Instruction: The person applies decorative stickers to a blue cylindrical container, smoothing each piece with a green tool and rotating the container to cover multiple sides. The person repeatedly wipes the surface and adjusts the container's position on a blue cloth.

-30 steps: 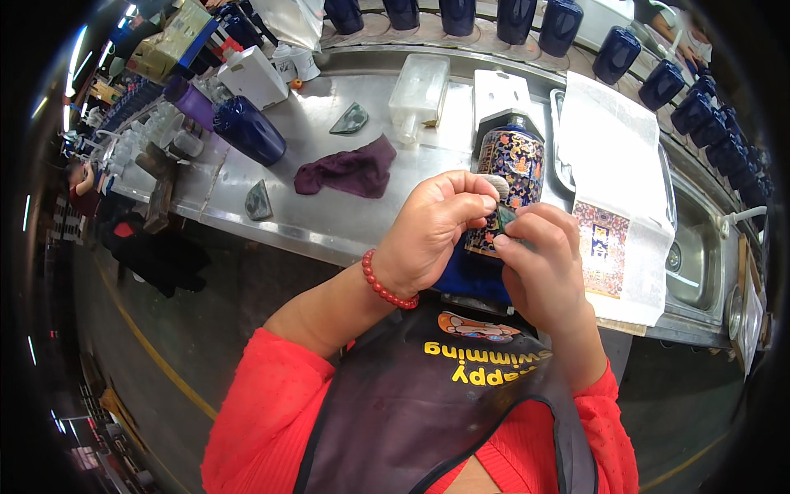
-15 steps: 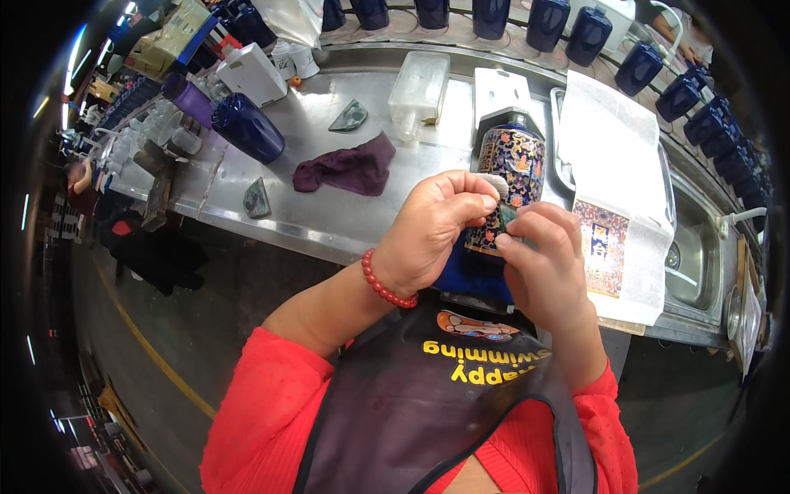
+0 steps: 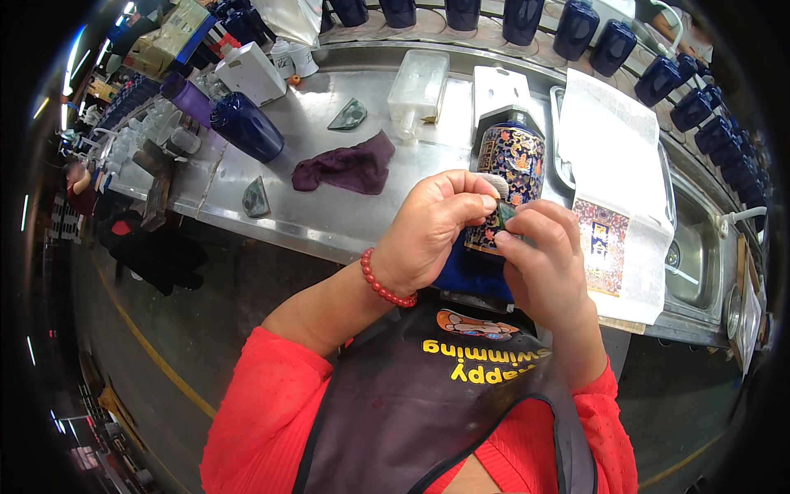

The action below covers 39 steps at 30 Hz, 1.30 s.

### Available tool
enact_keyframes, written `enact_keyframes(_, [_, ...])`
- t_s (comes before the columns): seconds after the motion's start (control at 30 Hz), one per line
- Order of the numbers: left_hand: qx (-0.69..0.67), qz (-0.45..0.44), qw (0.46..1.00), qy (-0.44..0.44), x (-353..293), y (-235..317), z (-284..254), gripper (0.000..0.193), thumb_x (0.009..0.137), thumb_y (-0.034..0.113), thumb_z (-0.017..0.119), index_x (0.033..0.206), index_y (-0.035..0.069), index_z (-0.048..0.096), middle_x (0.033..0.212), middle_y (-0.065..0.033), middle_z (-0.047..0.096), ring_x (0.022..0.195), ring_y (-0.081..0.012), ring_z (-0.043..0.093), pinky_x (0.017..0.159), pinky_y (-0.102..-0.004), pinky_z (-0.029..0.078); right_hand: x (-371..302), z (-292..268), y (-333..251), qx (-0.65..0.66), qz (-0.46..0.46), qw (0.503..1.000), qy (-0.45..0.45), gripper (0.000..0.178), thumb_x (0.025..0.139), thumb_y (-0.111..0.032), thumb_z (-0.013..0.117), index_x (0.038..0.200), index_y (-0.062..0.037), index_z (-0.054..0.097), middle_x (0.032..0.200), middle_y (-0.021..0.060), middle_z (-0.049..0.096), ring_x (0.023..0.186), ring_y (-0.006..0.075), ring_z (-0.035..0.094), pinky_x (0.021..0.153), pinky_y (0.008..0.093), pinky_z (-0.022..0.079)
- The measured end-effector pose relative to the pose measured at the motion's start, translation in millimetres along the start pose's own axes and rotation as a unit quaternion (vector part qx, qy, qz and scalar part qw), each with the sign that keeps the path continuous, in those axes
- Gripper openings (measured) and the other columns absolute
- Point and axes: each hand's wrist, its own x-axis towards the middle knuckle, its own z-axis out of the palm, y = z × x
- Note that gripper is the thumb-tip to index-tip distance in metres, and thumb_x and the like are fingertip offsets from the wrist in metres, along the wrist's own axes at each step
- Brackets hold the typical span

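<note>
In front of me lies a dark blue bottle point(image 3: 524, 156) covered in a colourful flower-patterned decal, its neck pointing away from me. My left hand point(image 3: 440, 218) is over the bottle's left side, thumb and forefinger pinched together. A small grey ribbed piece point(image 3: 496, 183) shows at those fingertips; I cannot tell what it is. My right hand point(image 3: 547, 255), closed, pinches a small dark green piece point(image 3: 504, 214) against the decal. Two similar dark green flat pieces lie on the steel bench, one farther back point(image 3: 348, 115) and one near its front edge point(image 3: 256, 198).
A crumpled purple cloth point(image 3: 346, 167) and a clear bottle point(image 3: 415, 95) lie on the steel bench. A dark blue bottle point(image 3: 247, 128) leans at left. White sheets with a patterned decal point(image 3: 601, 247) lie right, beside a sink point(image 3: 691, 272). Blue bottles point(image 3: 576, 31) line a conveyor behind.
The row of blue bottles on the conveyor has shifted to the right. My right fingertips and the green piece have moved slightly; my left hand stays nearly in place.
</note>
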Motion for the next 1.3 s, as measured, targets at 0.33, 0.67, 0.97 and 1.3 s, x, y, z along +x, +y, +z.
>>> enact_keyframes(0.33, [-0.028,-0.012,0.998,-0.047,2,1,-13,0.013,0.095,0.006,0.068,0.108,0.002,0.066,0.101,-0.0029,0.067,0.092,-0.0107,0.064,0.086,-0.0259,0.051,0,1,2,0.001,-0.007,1.0,-0.005,0.03,0.068,0.001,0.074,0.098,-0.0007,0.069,0.105,0.0105,0.064,0.102,0.0319,0.063,0.083,0.0421,0.053])
enact_keyframes(0.67, [-0.032,-0.011,0.999,-0.04,2,0,-8,0.011,0.095,0.004,0.066,0.106,0.0,0.065,0.098,-0.0035,0.067,0.089,-0.0099,0.063,0.084,-0.0252,0.051,0,2,3,-0.013,-0.01,1.0,-0.001,0.03,0.068,0.0,0.073,0.098,-0.0003,0.069,0.105,0.0106,0.064,0.101,0.0316,0.063,0.083,0.042,0.053])
enact_keyframes(0.97, [-0.011,-0.008,0.999,-0.038,3,-4,-14,0.011,0.096,0.005,0.066,0.106,0.002,0.065,0.098,-0.0033,0.068,0.089,-0.0106,0.065,0.083,-0.0269,0.052,-2,3,4,-0.008,-0.009,1.0,-0.009,0.031,0.069,0.001,0.073,0.1,-0.0008,0.069,0.106,0.0111,0.064,0.102,0.0317,0.062,0.084,0.0422,0.053])
enact_keyframes(1.3, [0.256,0.075,0.963,-0.037,-5,2,-6,0.017,0.099,0.008,0.061,0.113,-0.001,0.066,0.106,-0.0011,0.067,0.097,-0.0052,0.058,0.088,-0.0235,0.047,-3,7,14,0.037,0.185,0.982,0.033,0.028,0.084,0.007,0.071,0.11,-0.0043,0.072,0.126,0.018,0.061,0.112,0.0329,0.061,0.078,0.0375,0.053])
